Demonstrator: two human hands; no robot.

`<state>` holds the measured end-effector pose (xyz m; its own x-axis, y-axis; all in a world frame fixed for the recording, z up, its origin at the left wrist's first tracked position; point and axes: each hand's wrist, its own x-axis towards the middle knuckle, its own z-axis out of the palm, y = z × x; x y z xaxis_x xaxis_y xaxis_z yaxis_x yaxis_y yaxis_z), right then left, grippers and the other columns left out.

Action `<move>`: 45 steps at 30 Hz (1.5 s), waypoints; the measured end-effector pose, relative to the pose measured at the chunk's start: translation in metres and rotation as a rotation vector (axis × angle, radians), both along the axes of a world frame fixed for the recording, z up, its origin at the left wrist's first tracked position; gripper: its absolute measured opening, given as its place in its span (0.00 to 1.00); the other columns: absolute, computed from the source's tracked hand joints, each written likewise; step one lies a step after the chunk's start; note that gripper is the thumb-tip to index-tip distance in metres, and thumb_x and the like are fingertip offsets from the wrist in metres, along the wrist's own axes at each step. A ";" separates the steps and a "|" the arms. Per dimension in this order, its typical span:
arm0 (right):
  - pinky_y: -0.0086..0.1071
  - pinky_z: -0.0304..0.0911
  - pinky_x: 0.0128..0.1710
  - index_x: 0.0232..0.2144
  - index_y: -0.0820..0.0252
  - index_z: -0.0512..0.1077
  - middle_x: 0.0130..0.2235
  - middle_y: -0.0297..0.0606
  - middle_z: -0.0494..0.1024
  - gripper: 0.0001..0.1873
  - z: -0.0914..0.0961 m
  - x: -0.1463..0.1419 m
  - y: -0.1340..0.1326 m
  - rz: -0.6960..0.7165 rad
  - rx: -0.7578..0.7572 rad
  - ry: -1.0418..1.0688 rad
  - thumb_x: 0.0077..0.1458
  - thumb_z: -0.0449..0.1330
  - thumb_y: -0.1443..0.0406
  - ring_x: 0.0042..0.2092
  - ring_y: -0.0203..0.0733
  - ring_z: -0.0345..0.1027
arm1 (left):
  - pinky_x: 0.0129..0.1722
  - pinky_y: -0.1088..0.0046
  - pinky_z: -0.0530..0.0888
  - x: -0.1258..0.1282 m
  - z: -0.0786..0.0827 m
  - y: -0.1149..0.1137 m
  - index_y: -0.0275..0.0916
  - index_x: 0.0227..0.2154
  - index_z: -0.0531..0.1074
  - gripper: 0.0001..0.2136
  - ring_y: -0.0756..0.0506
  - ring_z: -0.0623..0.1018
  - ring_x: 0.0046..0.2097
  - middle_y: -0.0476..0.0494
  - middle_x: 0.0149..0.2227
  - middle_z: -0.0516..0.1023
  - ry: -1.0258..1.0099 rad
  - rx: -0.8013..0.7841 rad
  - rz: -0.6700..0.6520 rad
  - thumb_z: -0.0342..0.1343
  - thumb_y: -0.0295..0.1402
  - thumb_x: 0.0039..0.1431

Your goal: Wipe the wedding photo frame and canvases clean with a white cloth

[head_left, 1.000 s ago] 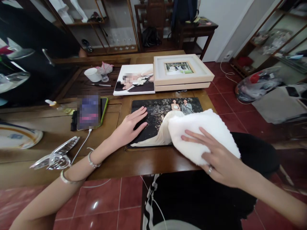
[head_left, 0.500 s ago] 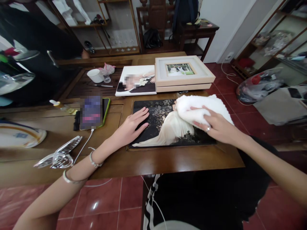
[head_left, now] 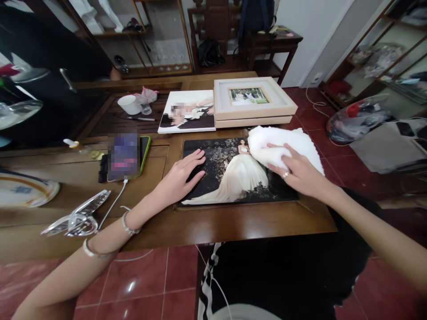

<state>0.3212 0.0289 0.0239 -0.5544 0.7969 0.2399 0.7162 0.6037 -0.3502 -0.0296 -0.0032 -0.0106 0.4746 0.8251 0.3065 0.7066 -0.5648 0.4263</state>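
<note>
A dark photo panel (head_left: 233, 178) showing a figure in a long white dress lies flat on the wooden table near its front edge. My left hand (head_left: 182, 175) rests on the panel's left end, palm down with fingers stretched out. At the right end, my right hand (head_left: 296, 171) grips a fluffy white cloth (head_left: 283, 144) and presses it onto the panel. The cloth hides the panel's upper right part and hangs past its right side. Some of my right fingers are sunk into the cloth.
Behind the panel lie a white-edged photo print (head_left: 187, 111) and stacked pale wooden frames (head_left: 255, 100). To the left are a phone (head_left: 145, 153) with a cable, a dropper bottle (head_left: 86, 151), a shiny silver object (head_left: 78, 218), a plate (head_left: 28, 189) and a white cup (head_left: 130, 105).
My right hand and the cloth have shifted slightly right and away from me, uncovering the pictured figure's head and upper body. My left hand stays at the panel's left end.
</note>
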 end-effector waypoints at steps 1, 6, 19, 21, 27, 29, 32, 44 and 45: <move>0.59 0.52 0.64 0.20 0.54 0.58 0.59 0.51 0.71 0.17 -0.001 0.001 -0.013 0.037 0.026 0.008 0.61 0.53 0.61 0.62 0.59 0.61 | 0.64 0.51 0.63 0.000 0.000 0.000 0.35 0.56 0.67 0.18 0.39 0.62 0.67 0.32 0.64 0.66 0.002 0.003 0.002 0.47 0.38 0.69; 0.65 0.47 0.66 0.20 0.56 0.62 0.63 0.47 0.66 0.13 -0.002 0.006 -0.075 0.223 0.085 -0.032 0.54 0.56 0.71 0.67 0.59 0.52 | 0.64 0.51 0.62 0.003 -0.001 0.000 0.35 0.56 0.67 0.17 0.39 0.62 0.67 0.31 0.63 0.67 0.001 0.015 0.008 0.47 0.37 0.69; 0.53 0.53 0.67 0.21 0.56 0.67 0.61 0.44 0.70 0.16 0.020 -0.003 -0.049 0.204 -0.032 0.004 0.61 0.57 0.61 0.63 0.55 0.61 | 0.64 0.50 0.62 0.003 0.004 -0.002 0.36 0.59 0.65 0.20 0.38 0.59 0.68 0.32 0.65 0.63 0.063 -0.009 -0.022 0.44 0.39 0.71; 0.55 0.54 0.65 0.23 0.57 0.68 0.58 0.46 0.73 0.17 0.022 -0.008 -0.027 0.173 -0.060 -0.016 0.63 0.54 0.58 0.62 0.57 0.62 | 0.65 0.50 0.61 0.003 0.004 -0.002 0.37 0.60 0.65 0.20 0.38 0.59 0.68 0.33 0.66 0.63 0.061 -0.015 -0.022 0.44 0.39 0.71; 0.48 0.65 0.48 0.28 0.57 0.67 0.38 0.46 0.76 0.23 0.015 -0.015 0.038 0.048 -0.102 -0.108 0.64 0.47 0.49 0.48 0.56 0.70 | 0.64 0.50 0.61 0.001 0.003 -0.001 0.38 0.59 0.65 0.19 0.38 0.59 0.68 0.34 0.65 0.63 0.045 -0.029 -0.014 0.44 0.39 0.70; 0.47 0.65 0.47 0.29 0.58 0.67 0.37 0.46 0.75 0.24 0.012 -0.016 0.052 0.003 -0.069 -0.115 0.64 0.46 0.48 0.45 0.55 0.70 | 0.64 0.50 0.61 0.001 0.003 -0.001 0.38 0.59 0.66 0.19 0.38 0.59 0.68 0.34 0.65 0.64 0.039 -0.028 -0.012 0.45 0.39 0.70; 0.50 0.64 0.48 0.31 0.59 0.69 0.39 0.48 0.76 0.21 0.009 -0.019 0.054 -0.023 -0.026 -0.104 0.64 0.47 0.51 0.47 0.57 0.70 | 0.65 0.51 0.61 0.001 0.002 0.000 0.36 0.58 0.65 0.18 0.39 0.59 0.68 0.33 0.65 0.63 0.035 -0.023 -0.011 0.46 0.38 0.70; 0.67 0.44 0.64 0.22 0.59 0.74 0.64 0.50 0.65 0.09 0.003 -0.020 -0.093 0.298 0.062 -0.074 0.50 0.57 0.73 0.67 0.61 0.52 | 0.64 0.49 0.62 0.002 0.001 0.000 0.38 0.57 0.65 0.18 0.38 0.60 0.68 0.33 0.65 0.64 0.024 -0.018 -0.007 0.45 0.38 0.70; 0.67 0.43 0.65 0.21 0.59 0.74 0.64 0.49 0.64 0.09 0.003 -0.021 -0.104 0.314 0.062 -0.073 0.49 0.58 0.73 0.67 0.61 0.51 | 0.64 0.49 0.62 0.002 0.001 0.000 0.38 0.57 0.66 0.18 0.38 0.60 0.68 0.34 0.65 0.64 0.022 -0.017 -0.007 0.45 0.38 0.70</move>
<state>0.3005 -0.0746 0.0266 -0.7885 0.5691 0.2333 0.5134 0.8178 -0.2600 -0.0271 -0.0029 -0.0099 0.4870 0.8266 0.2819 0.7118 -0.5627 0.4203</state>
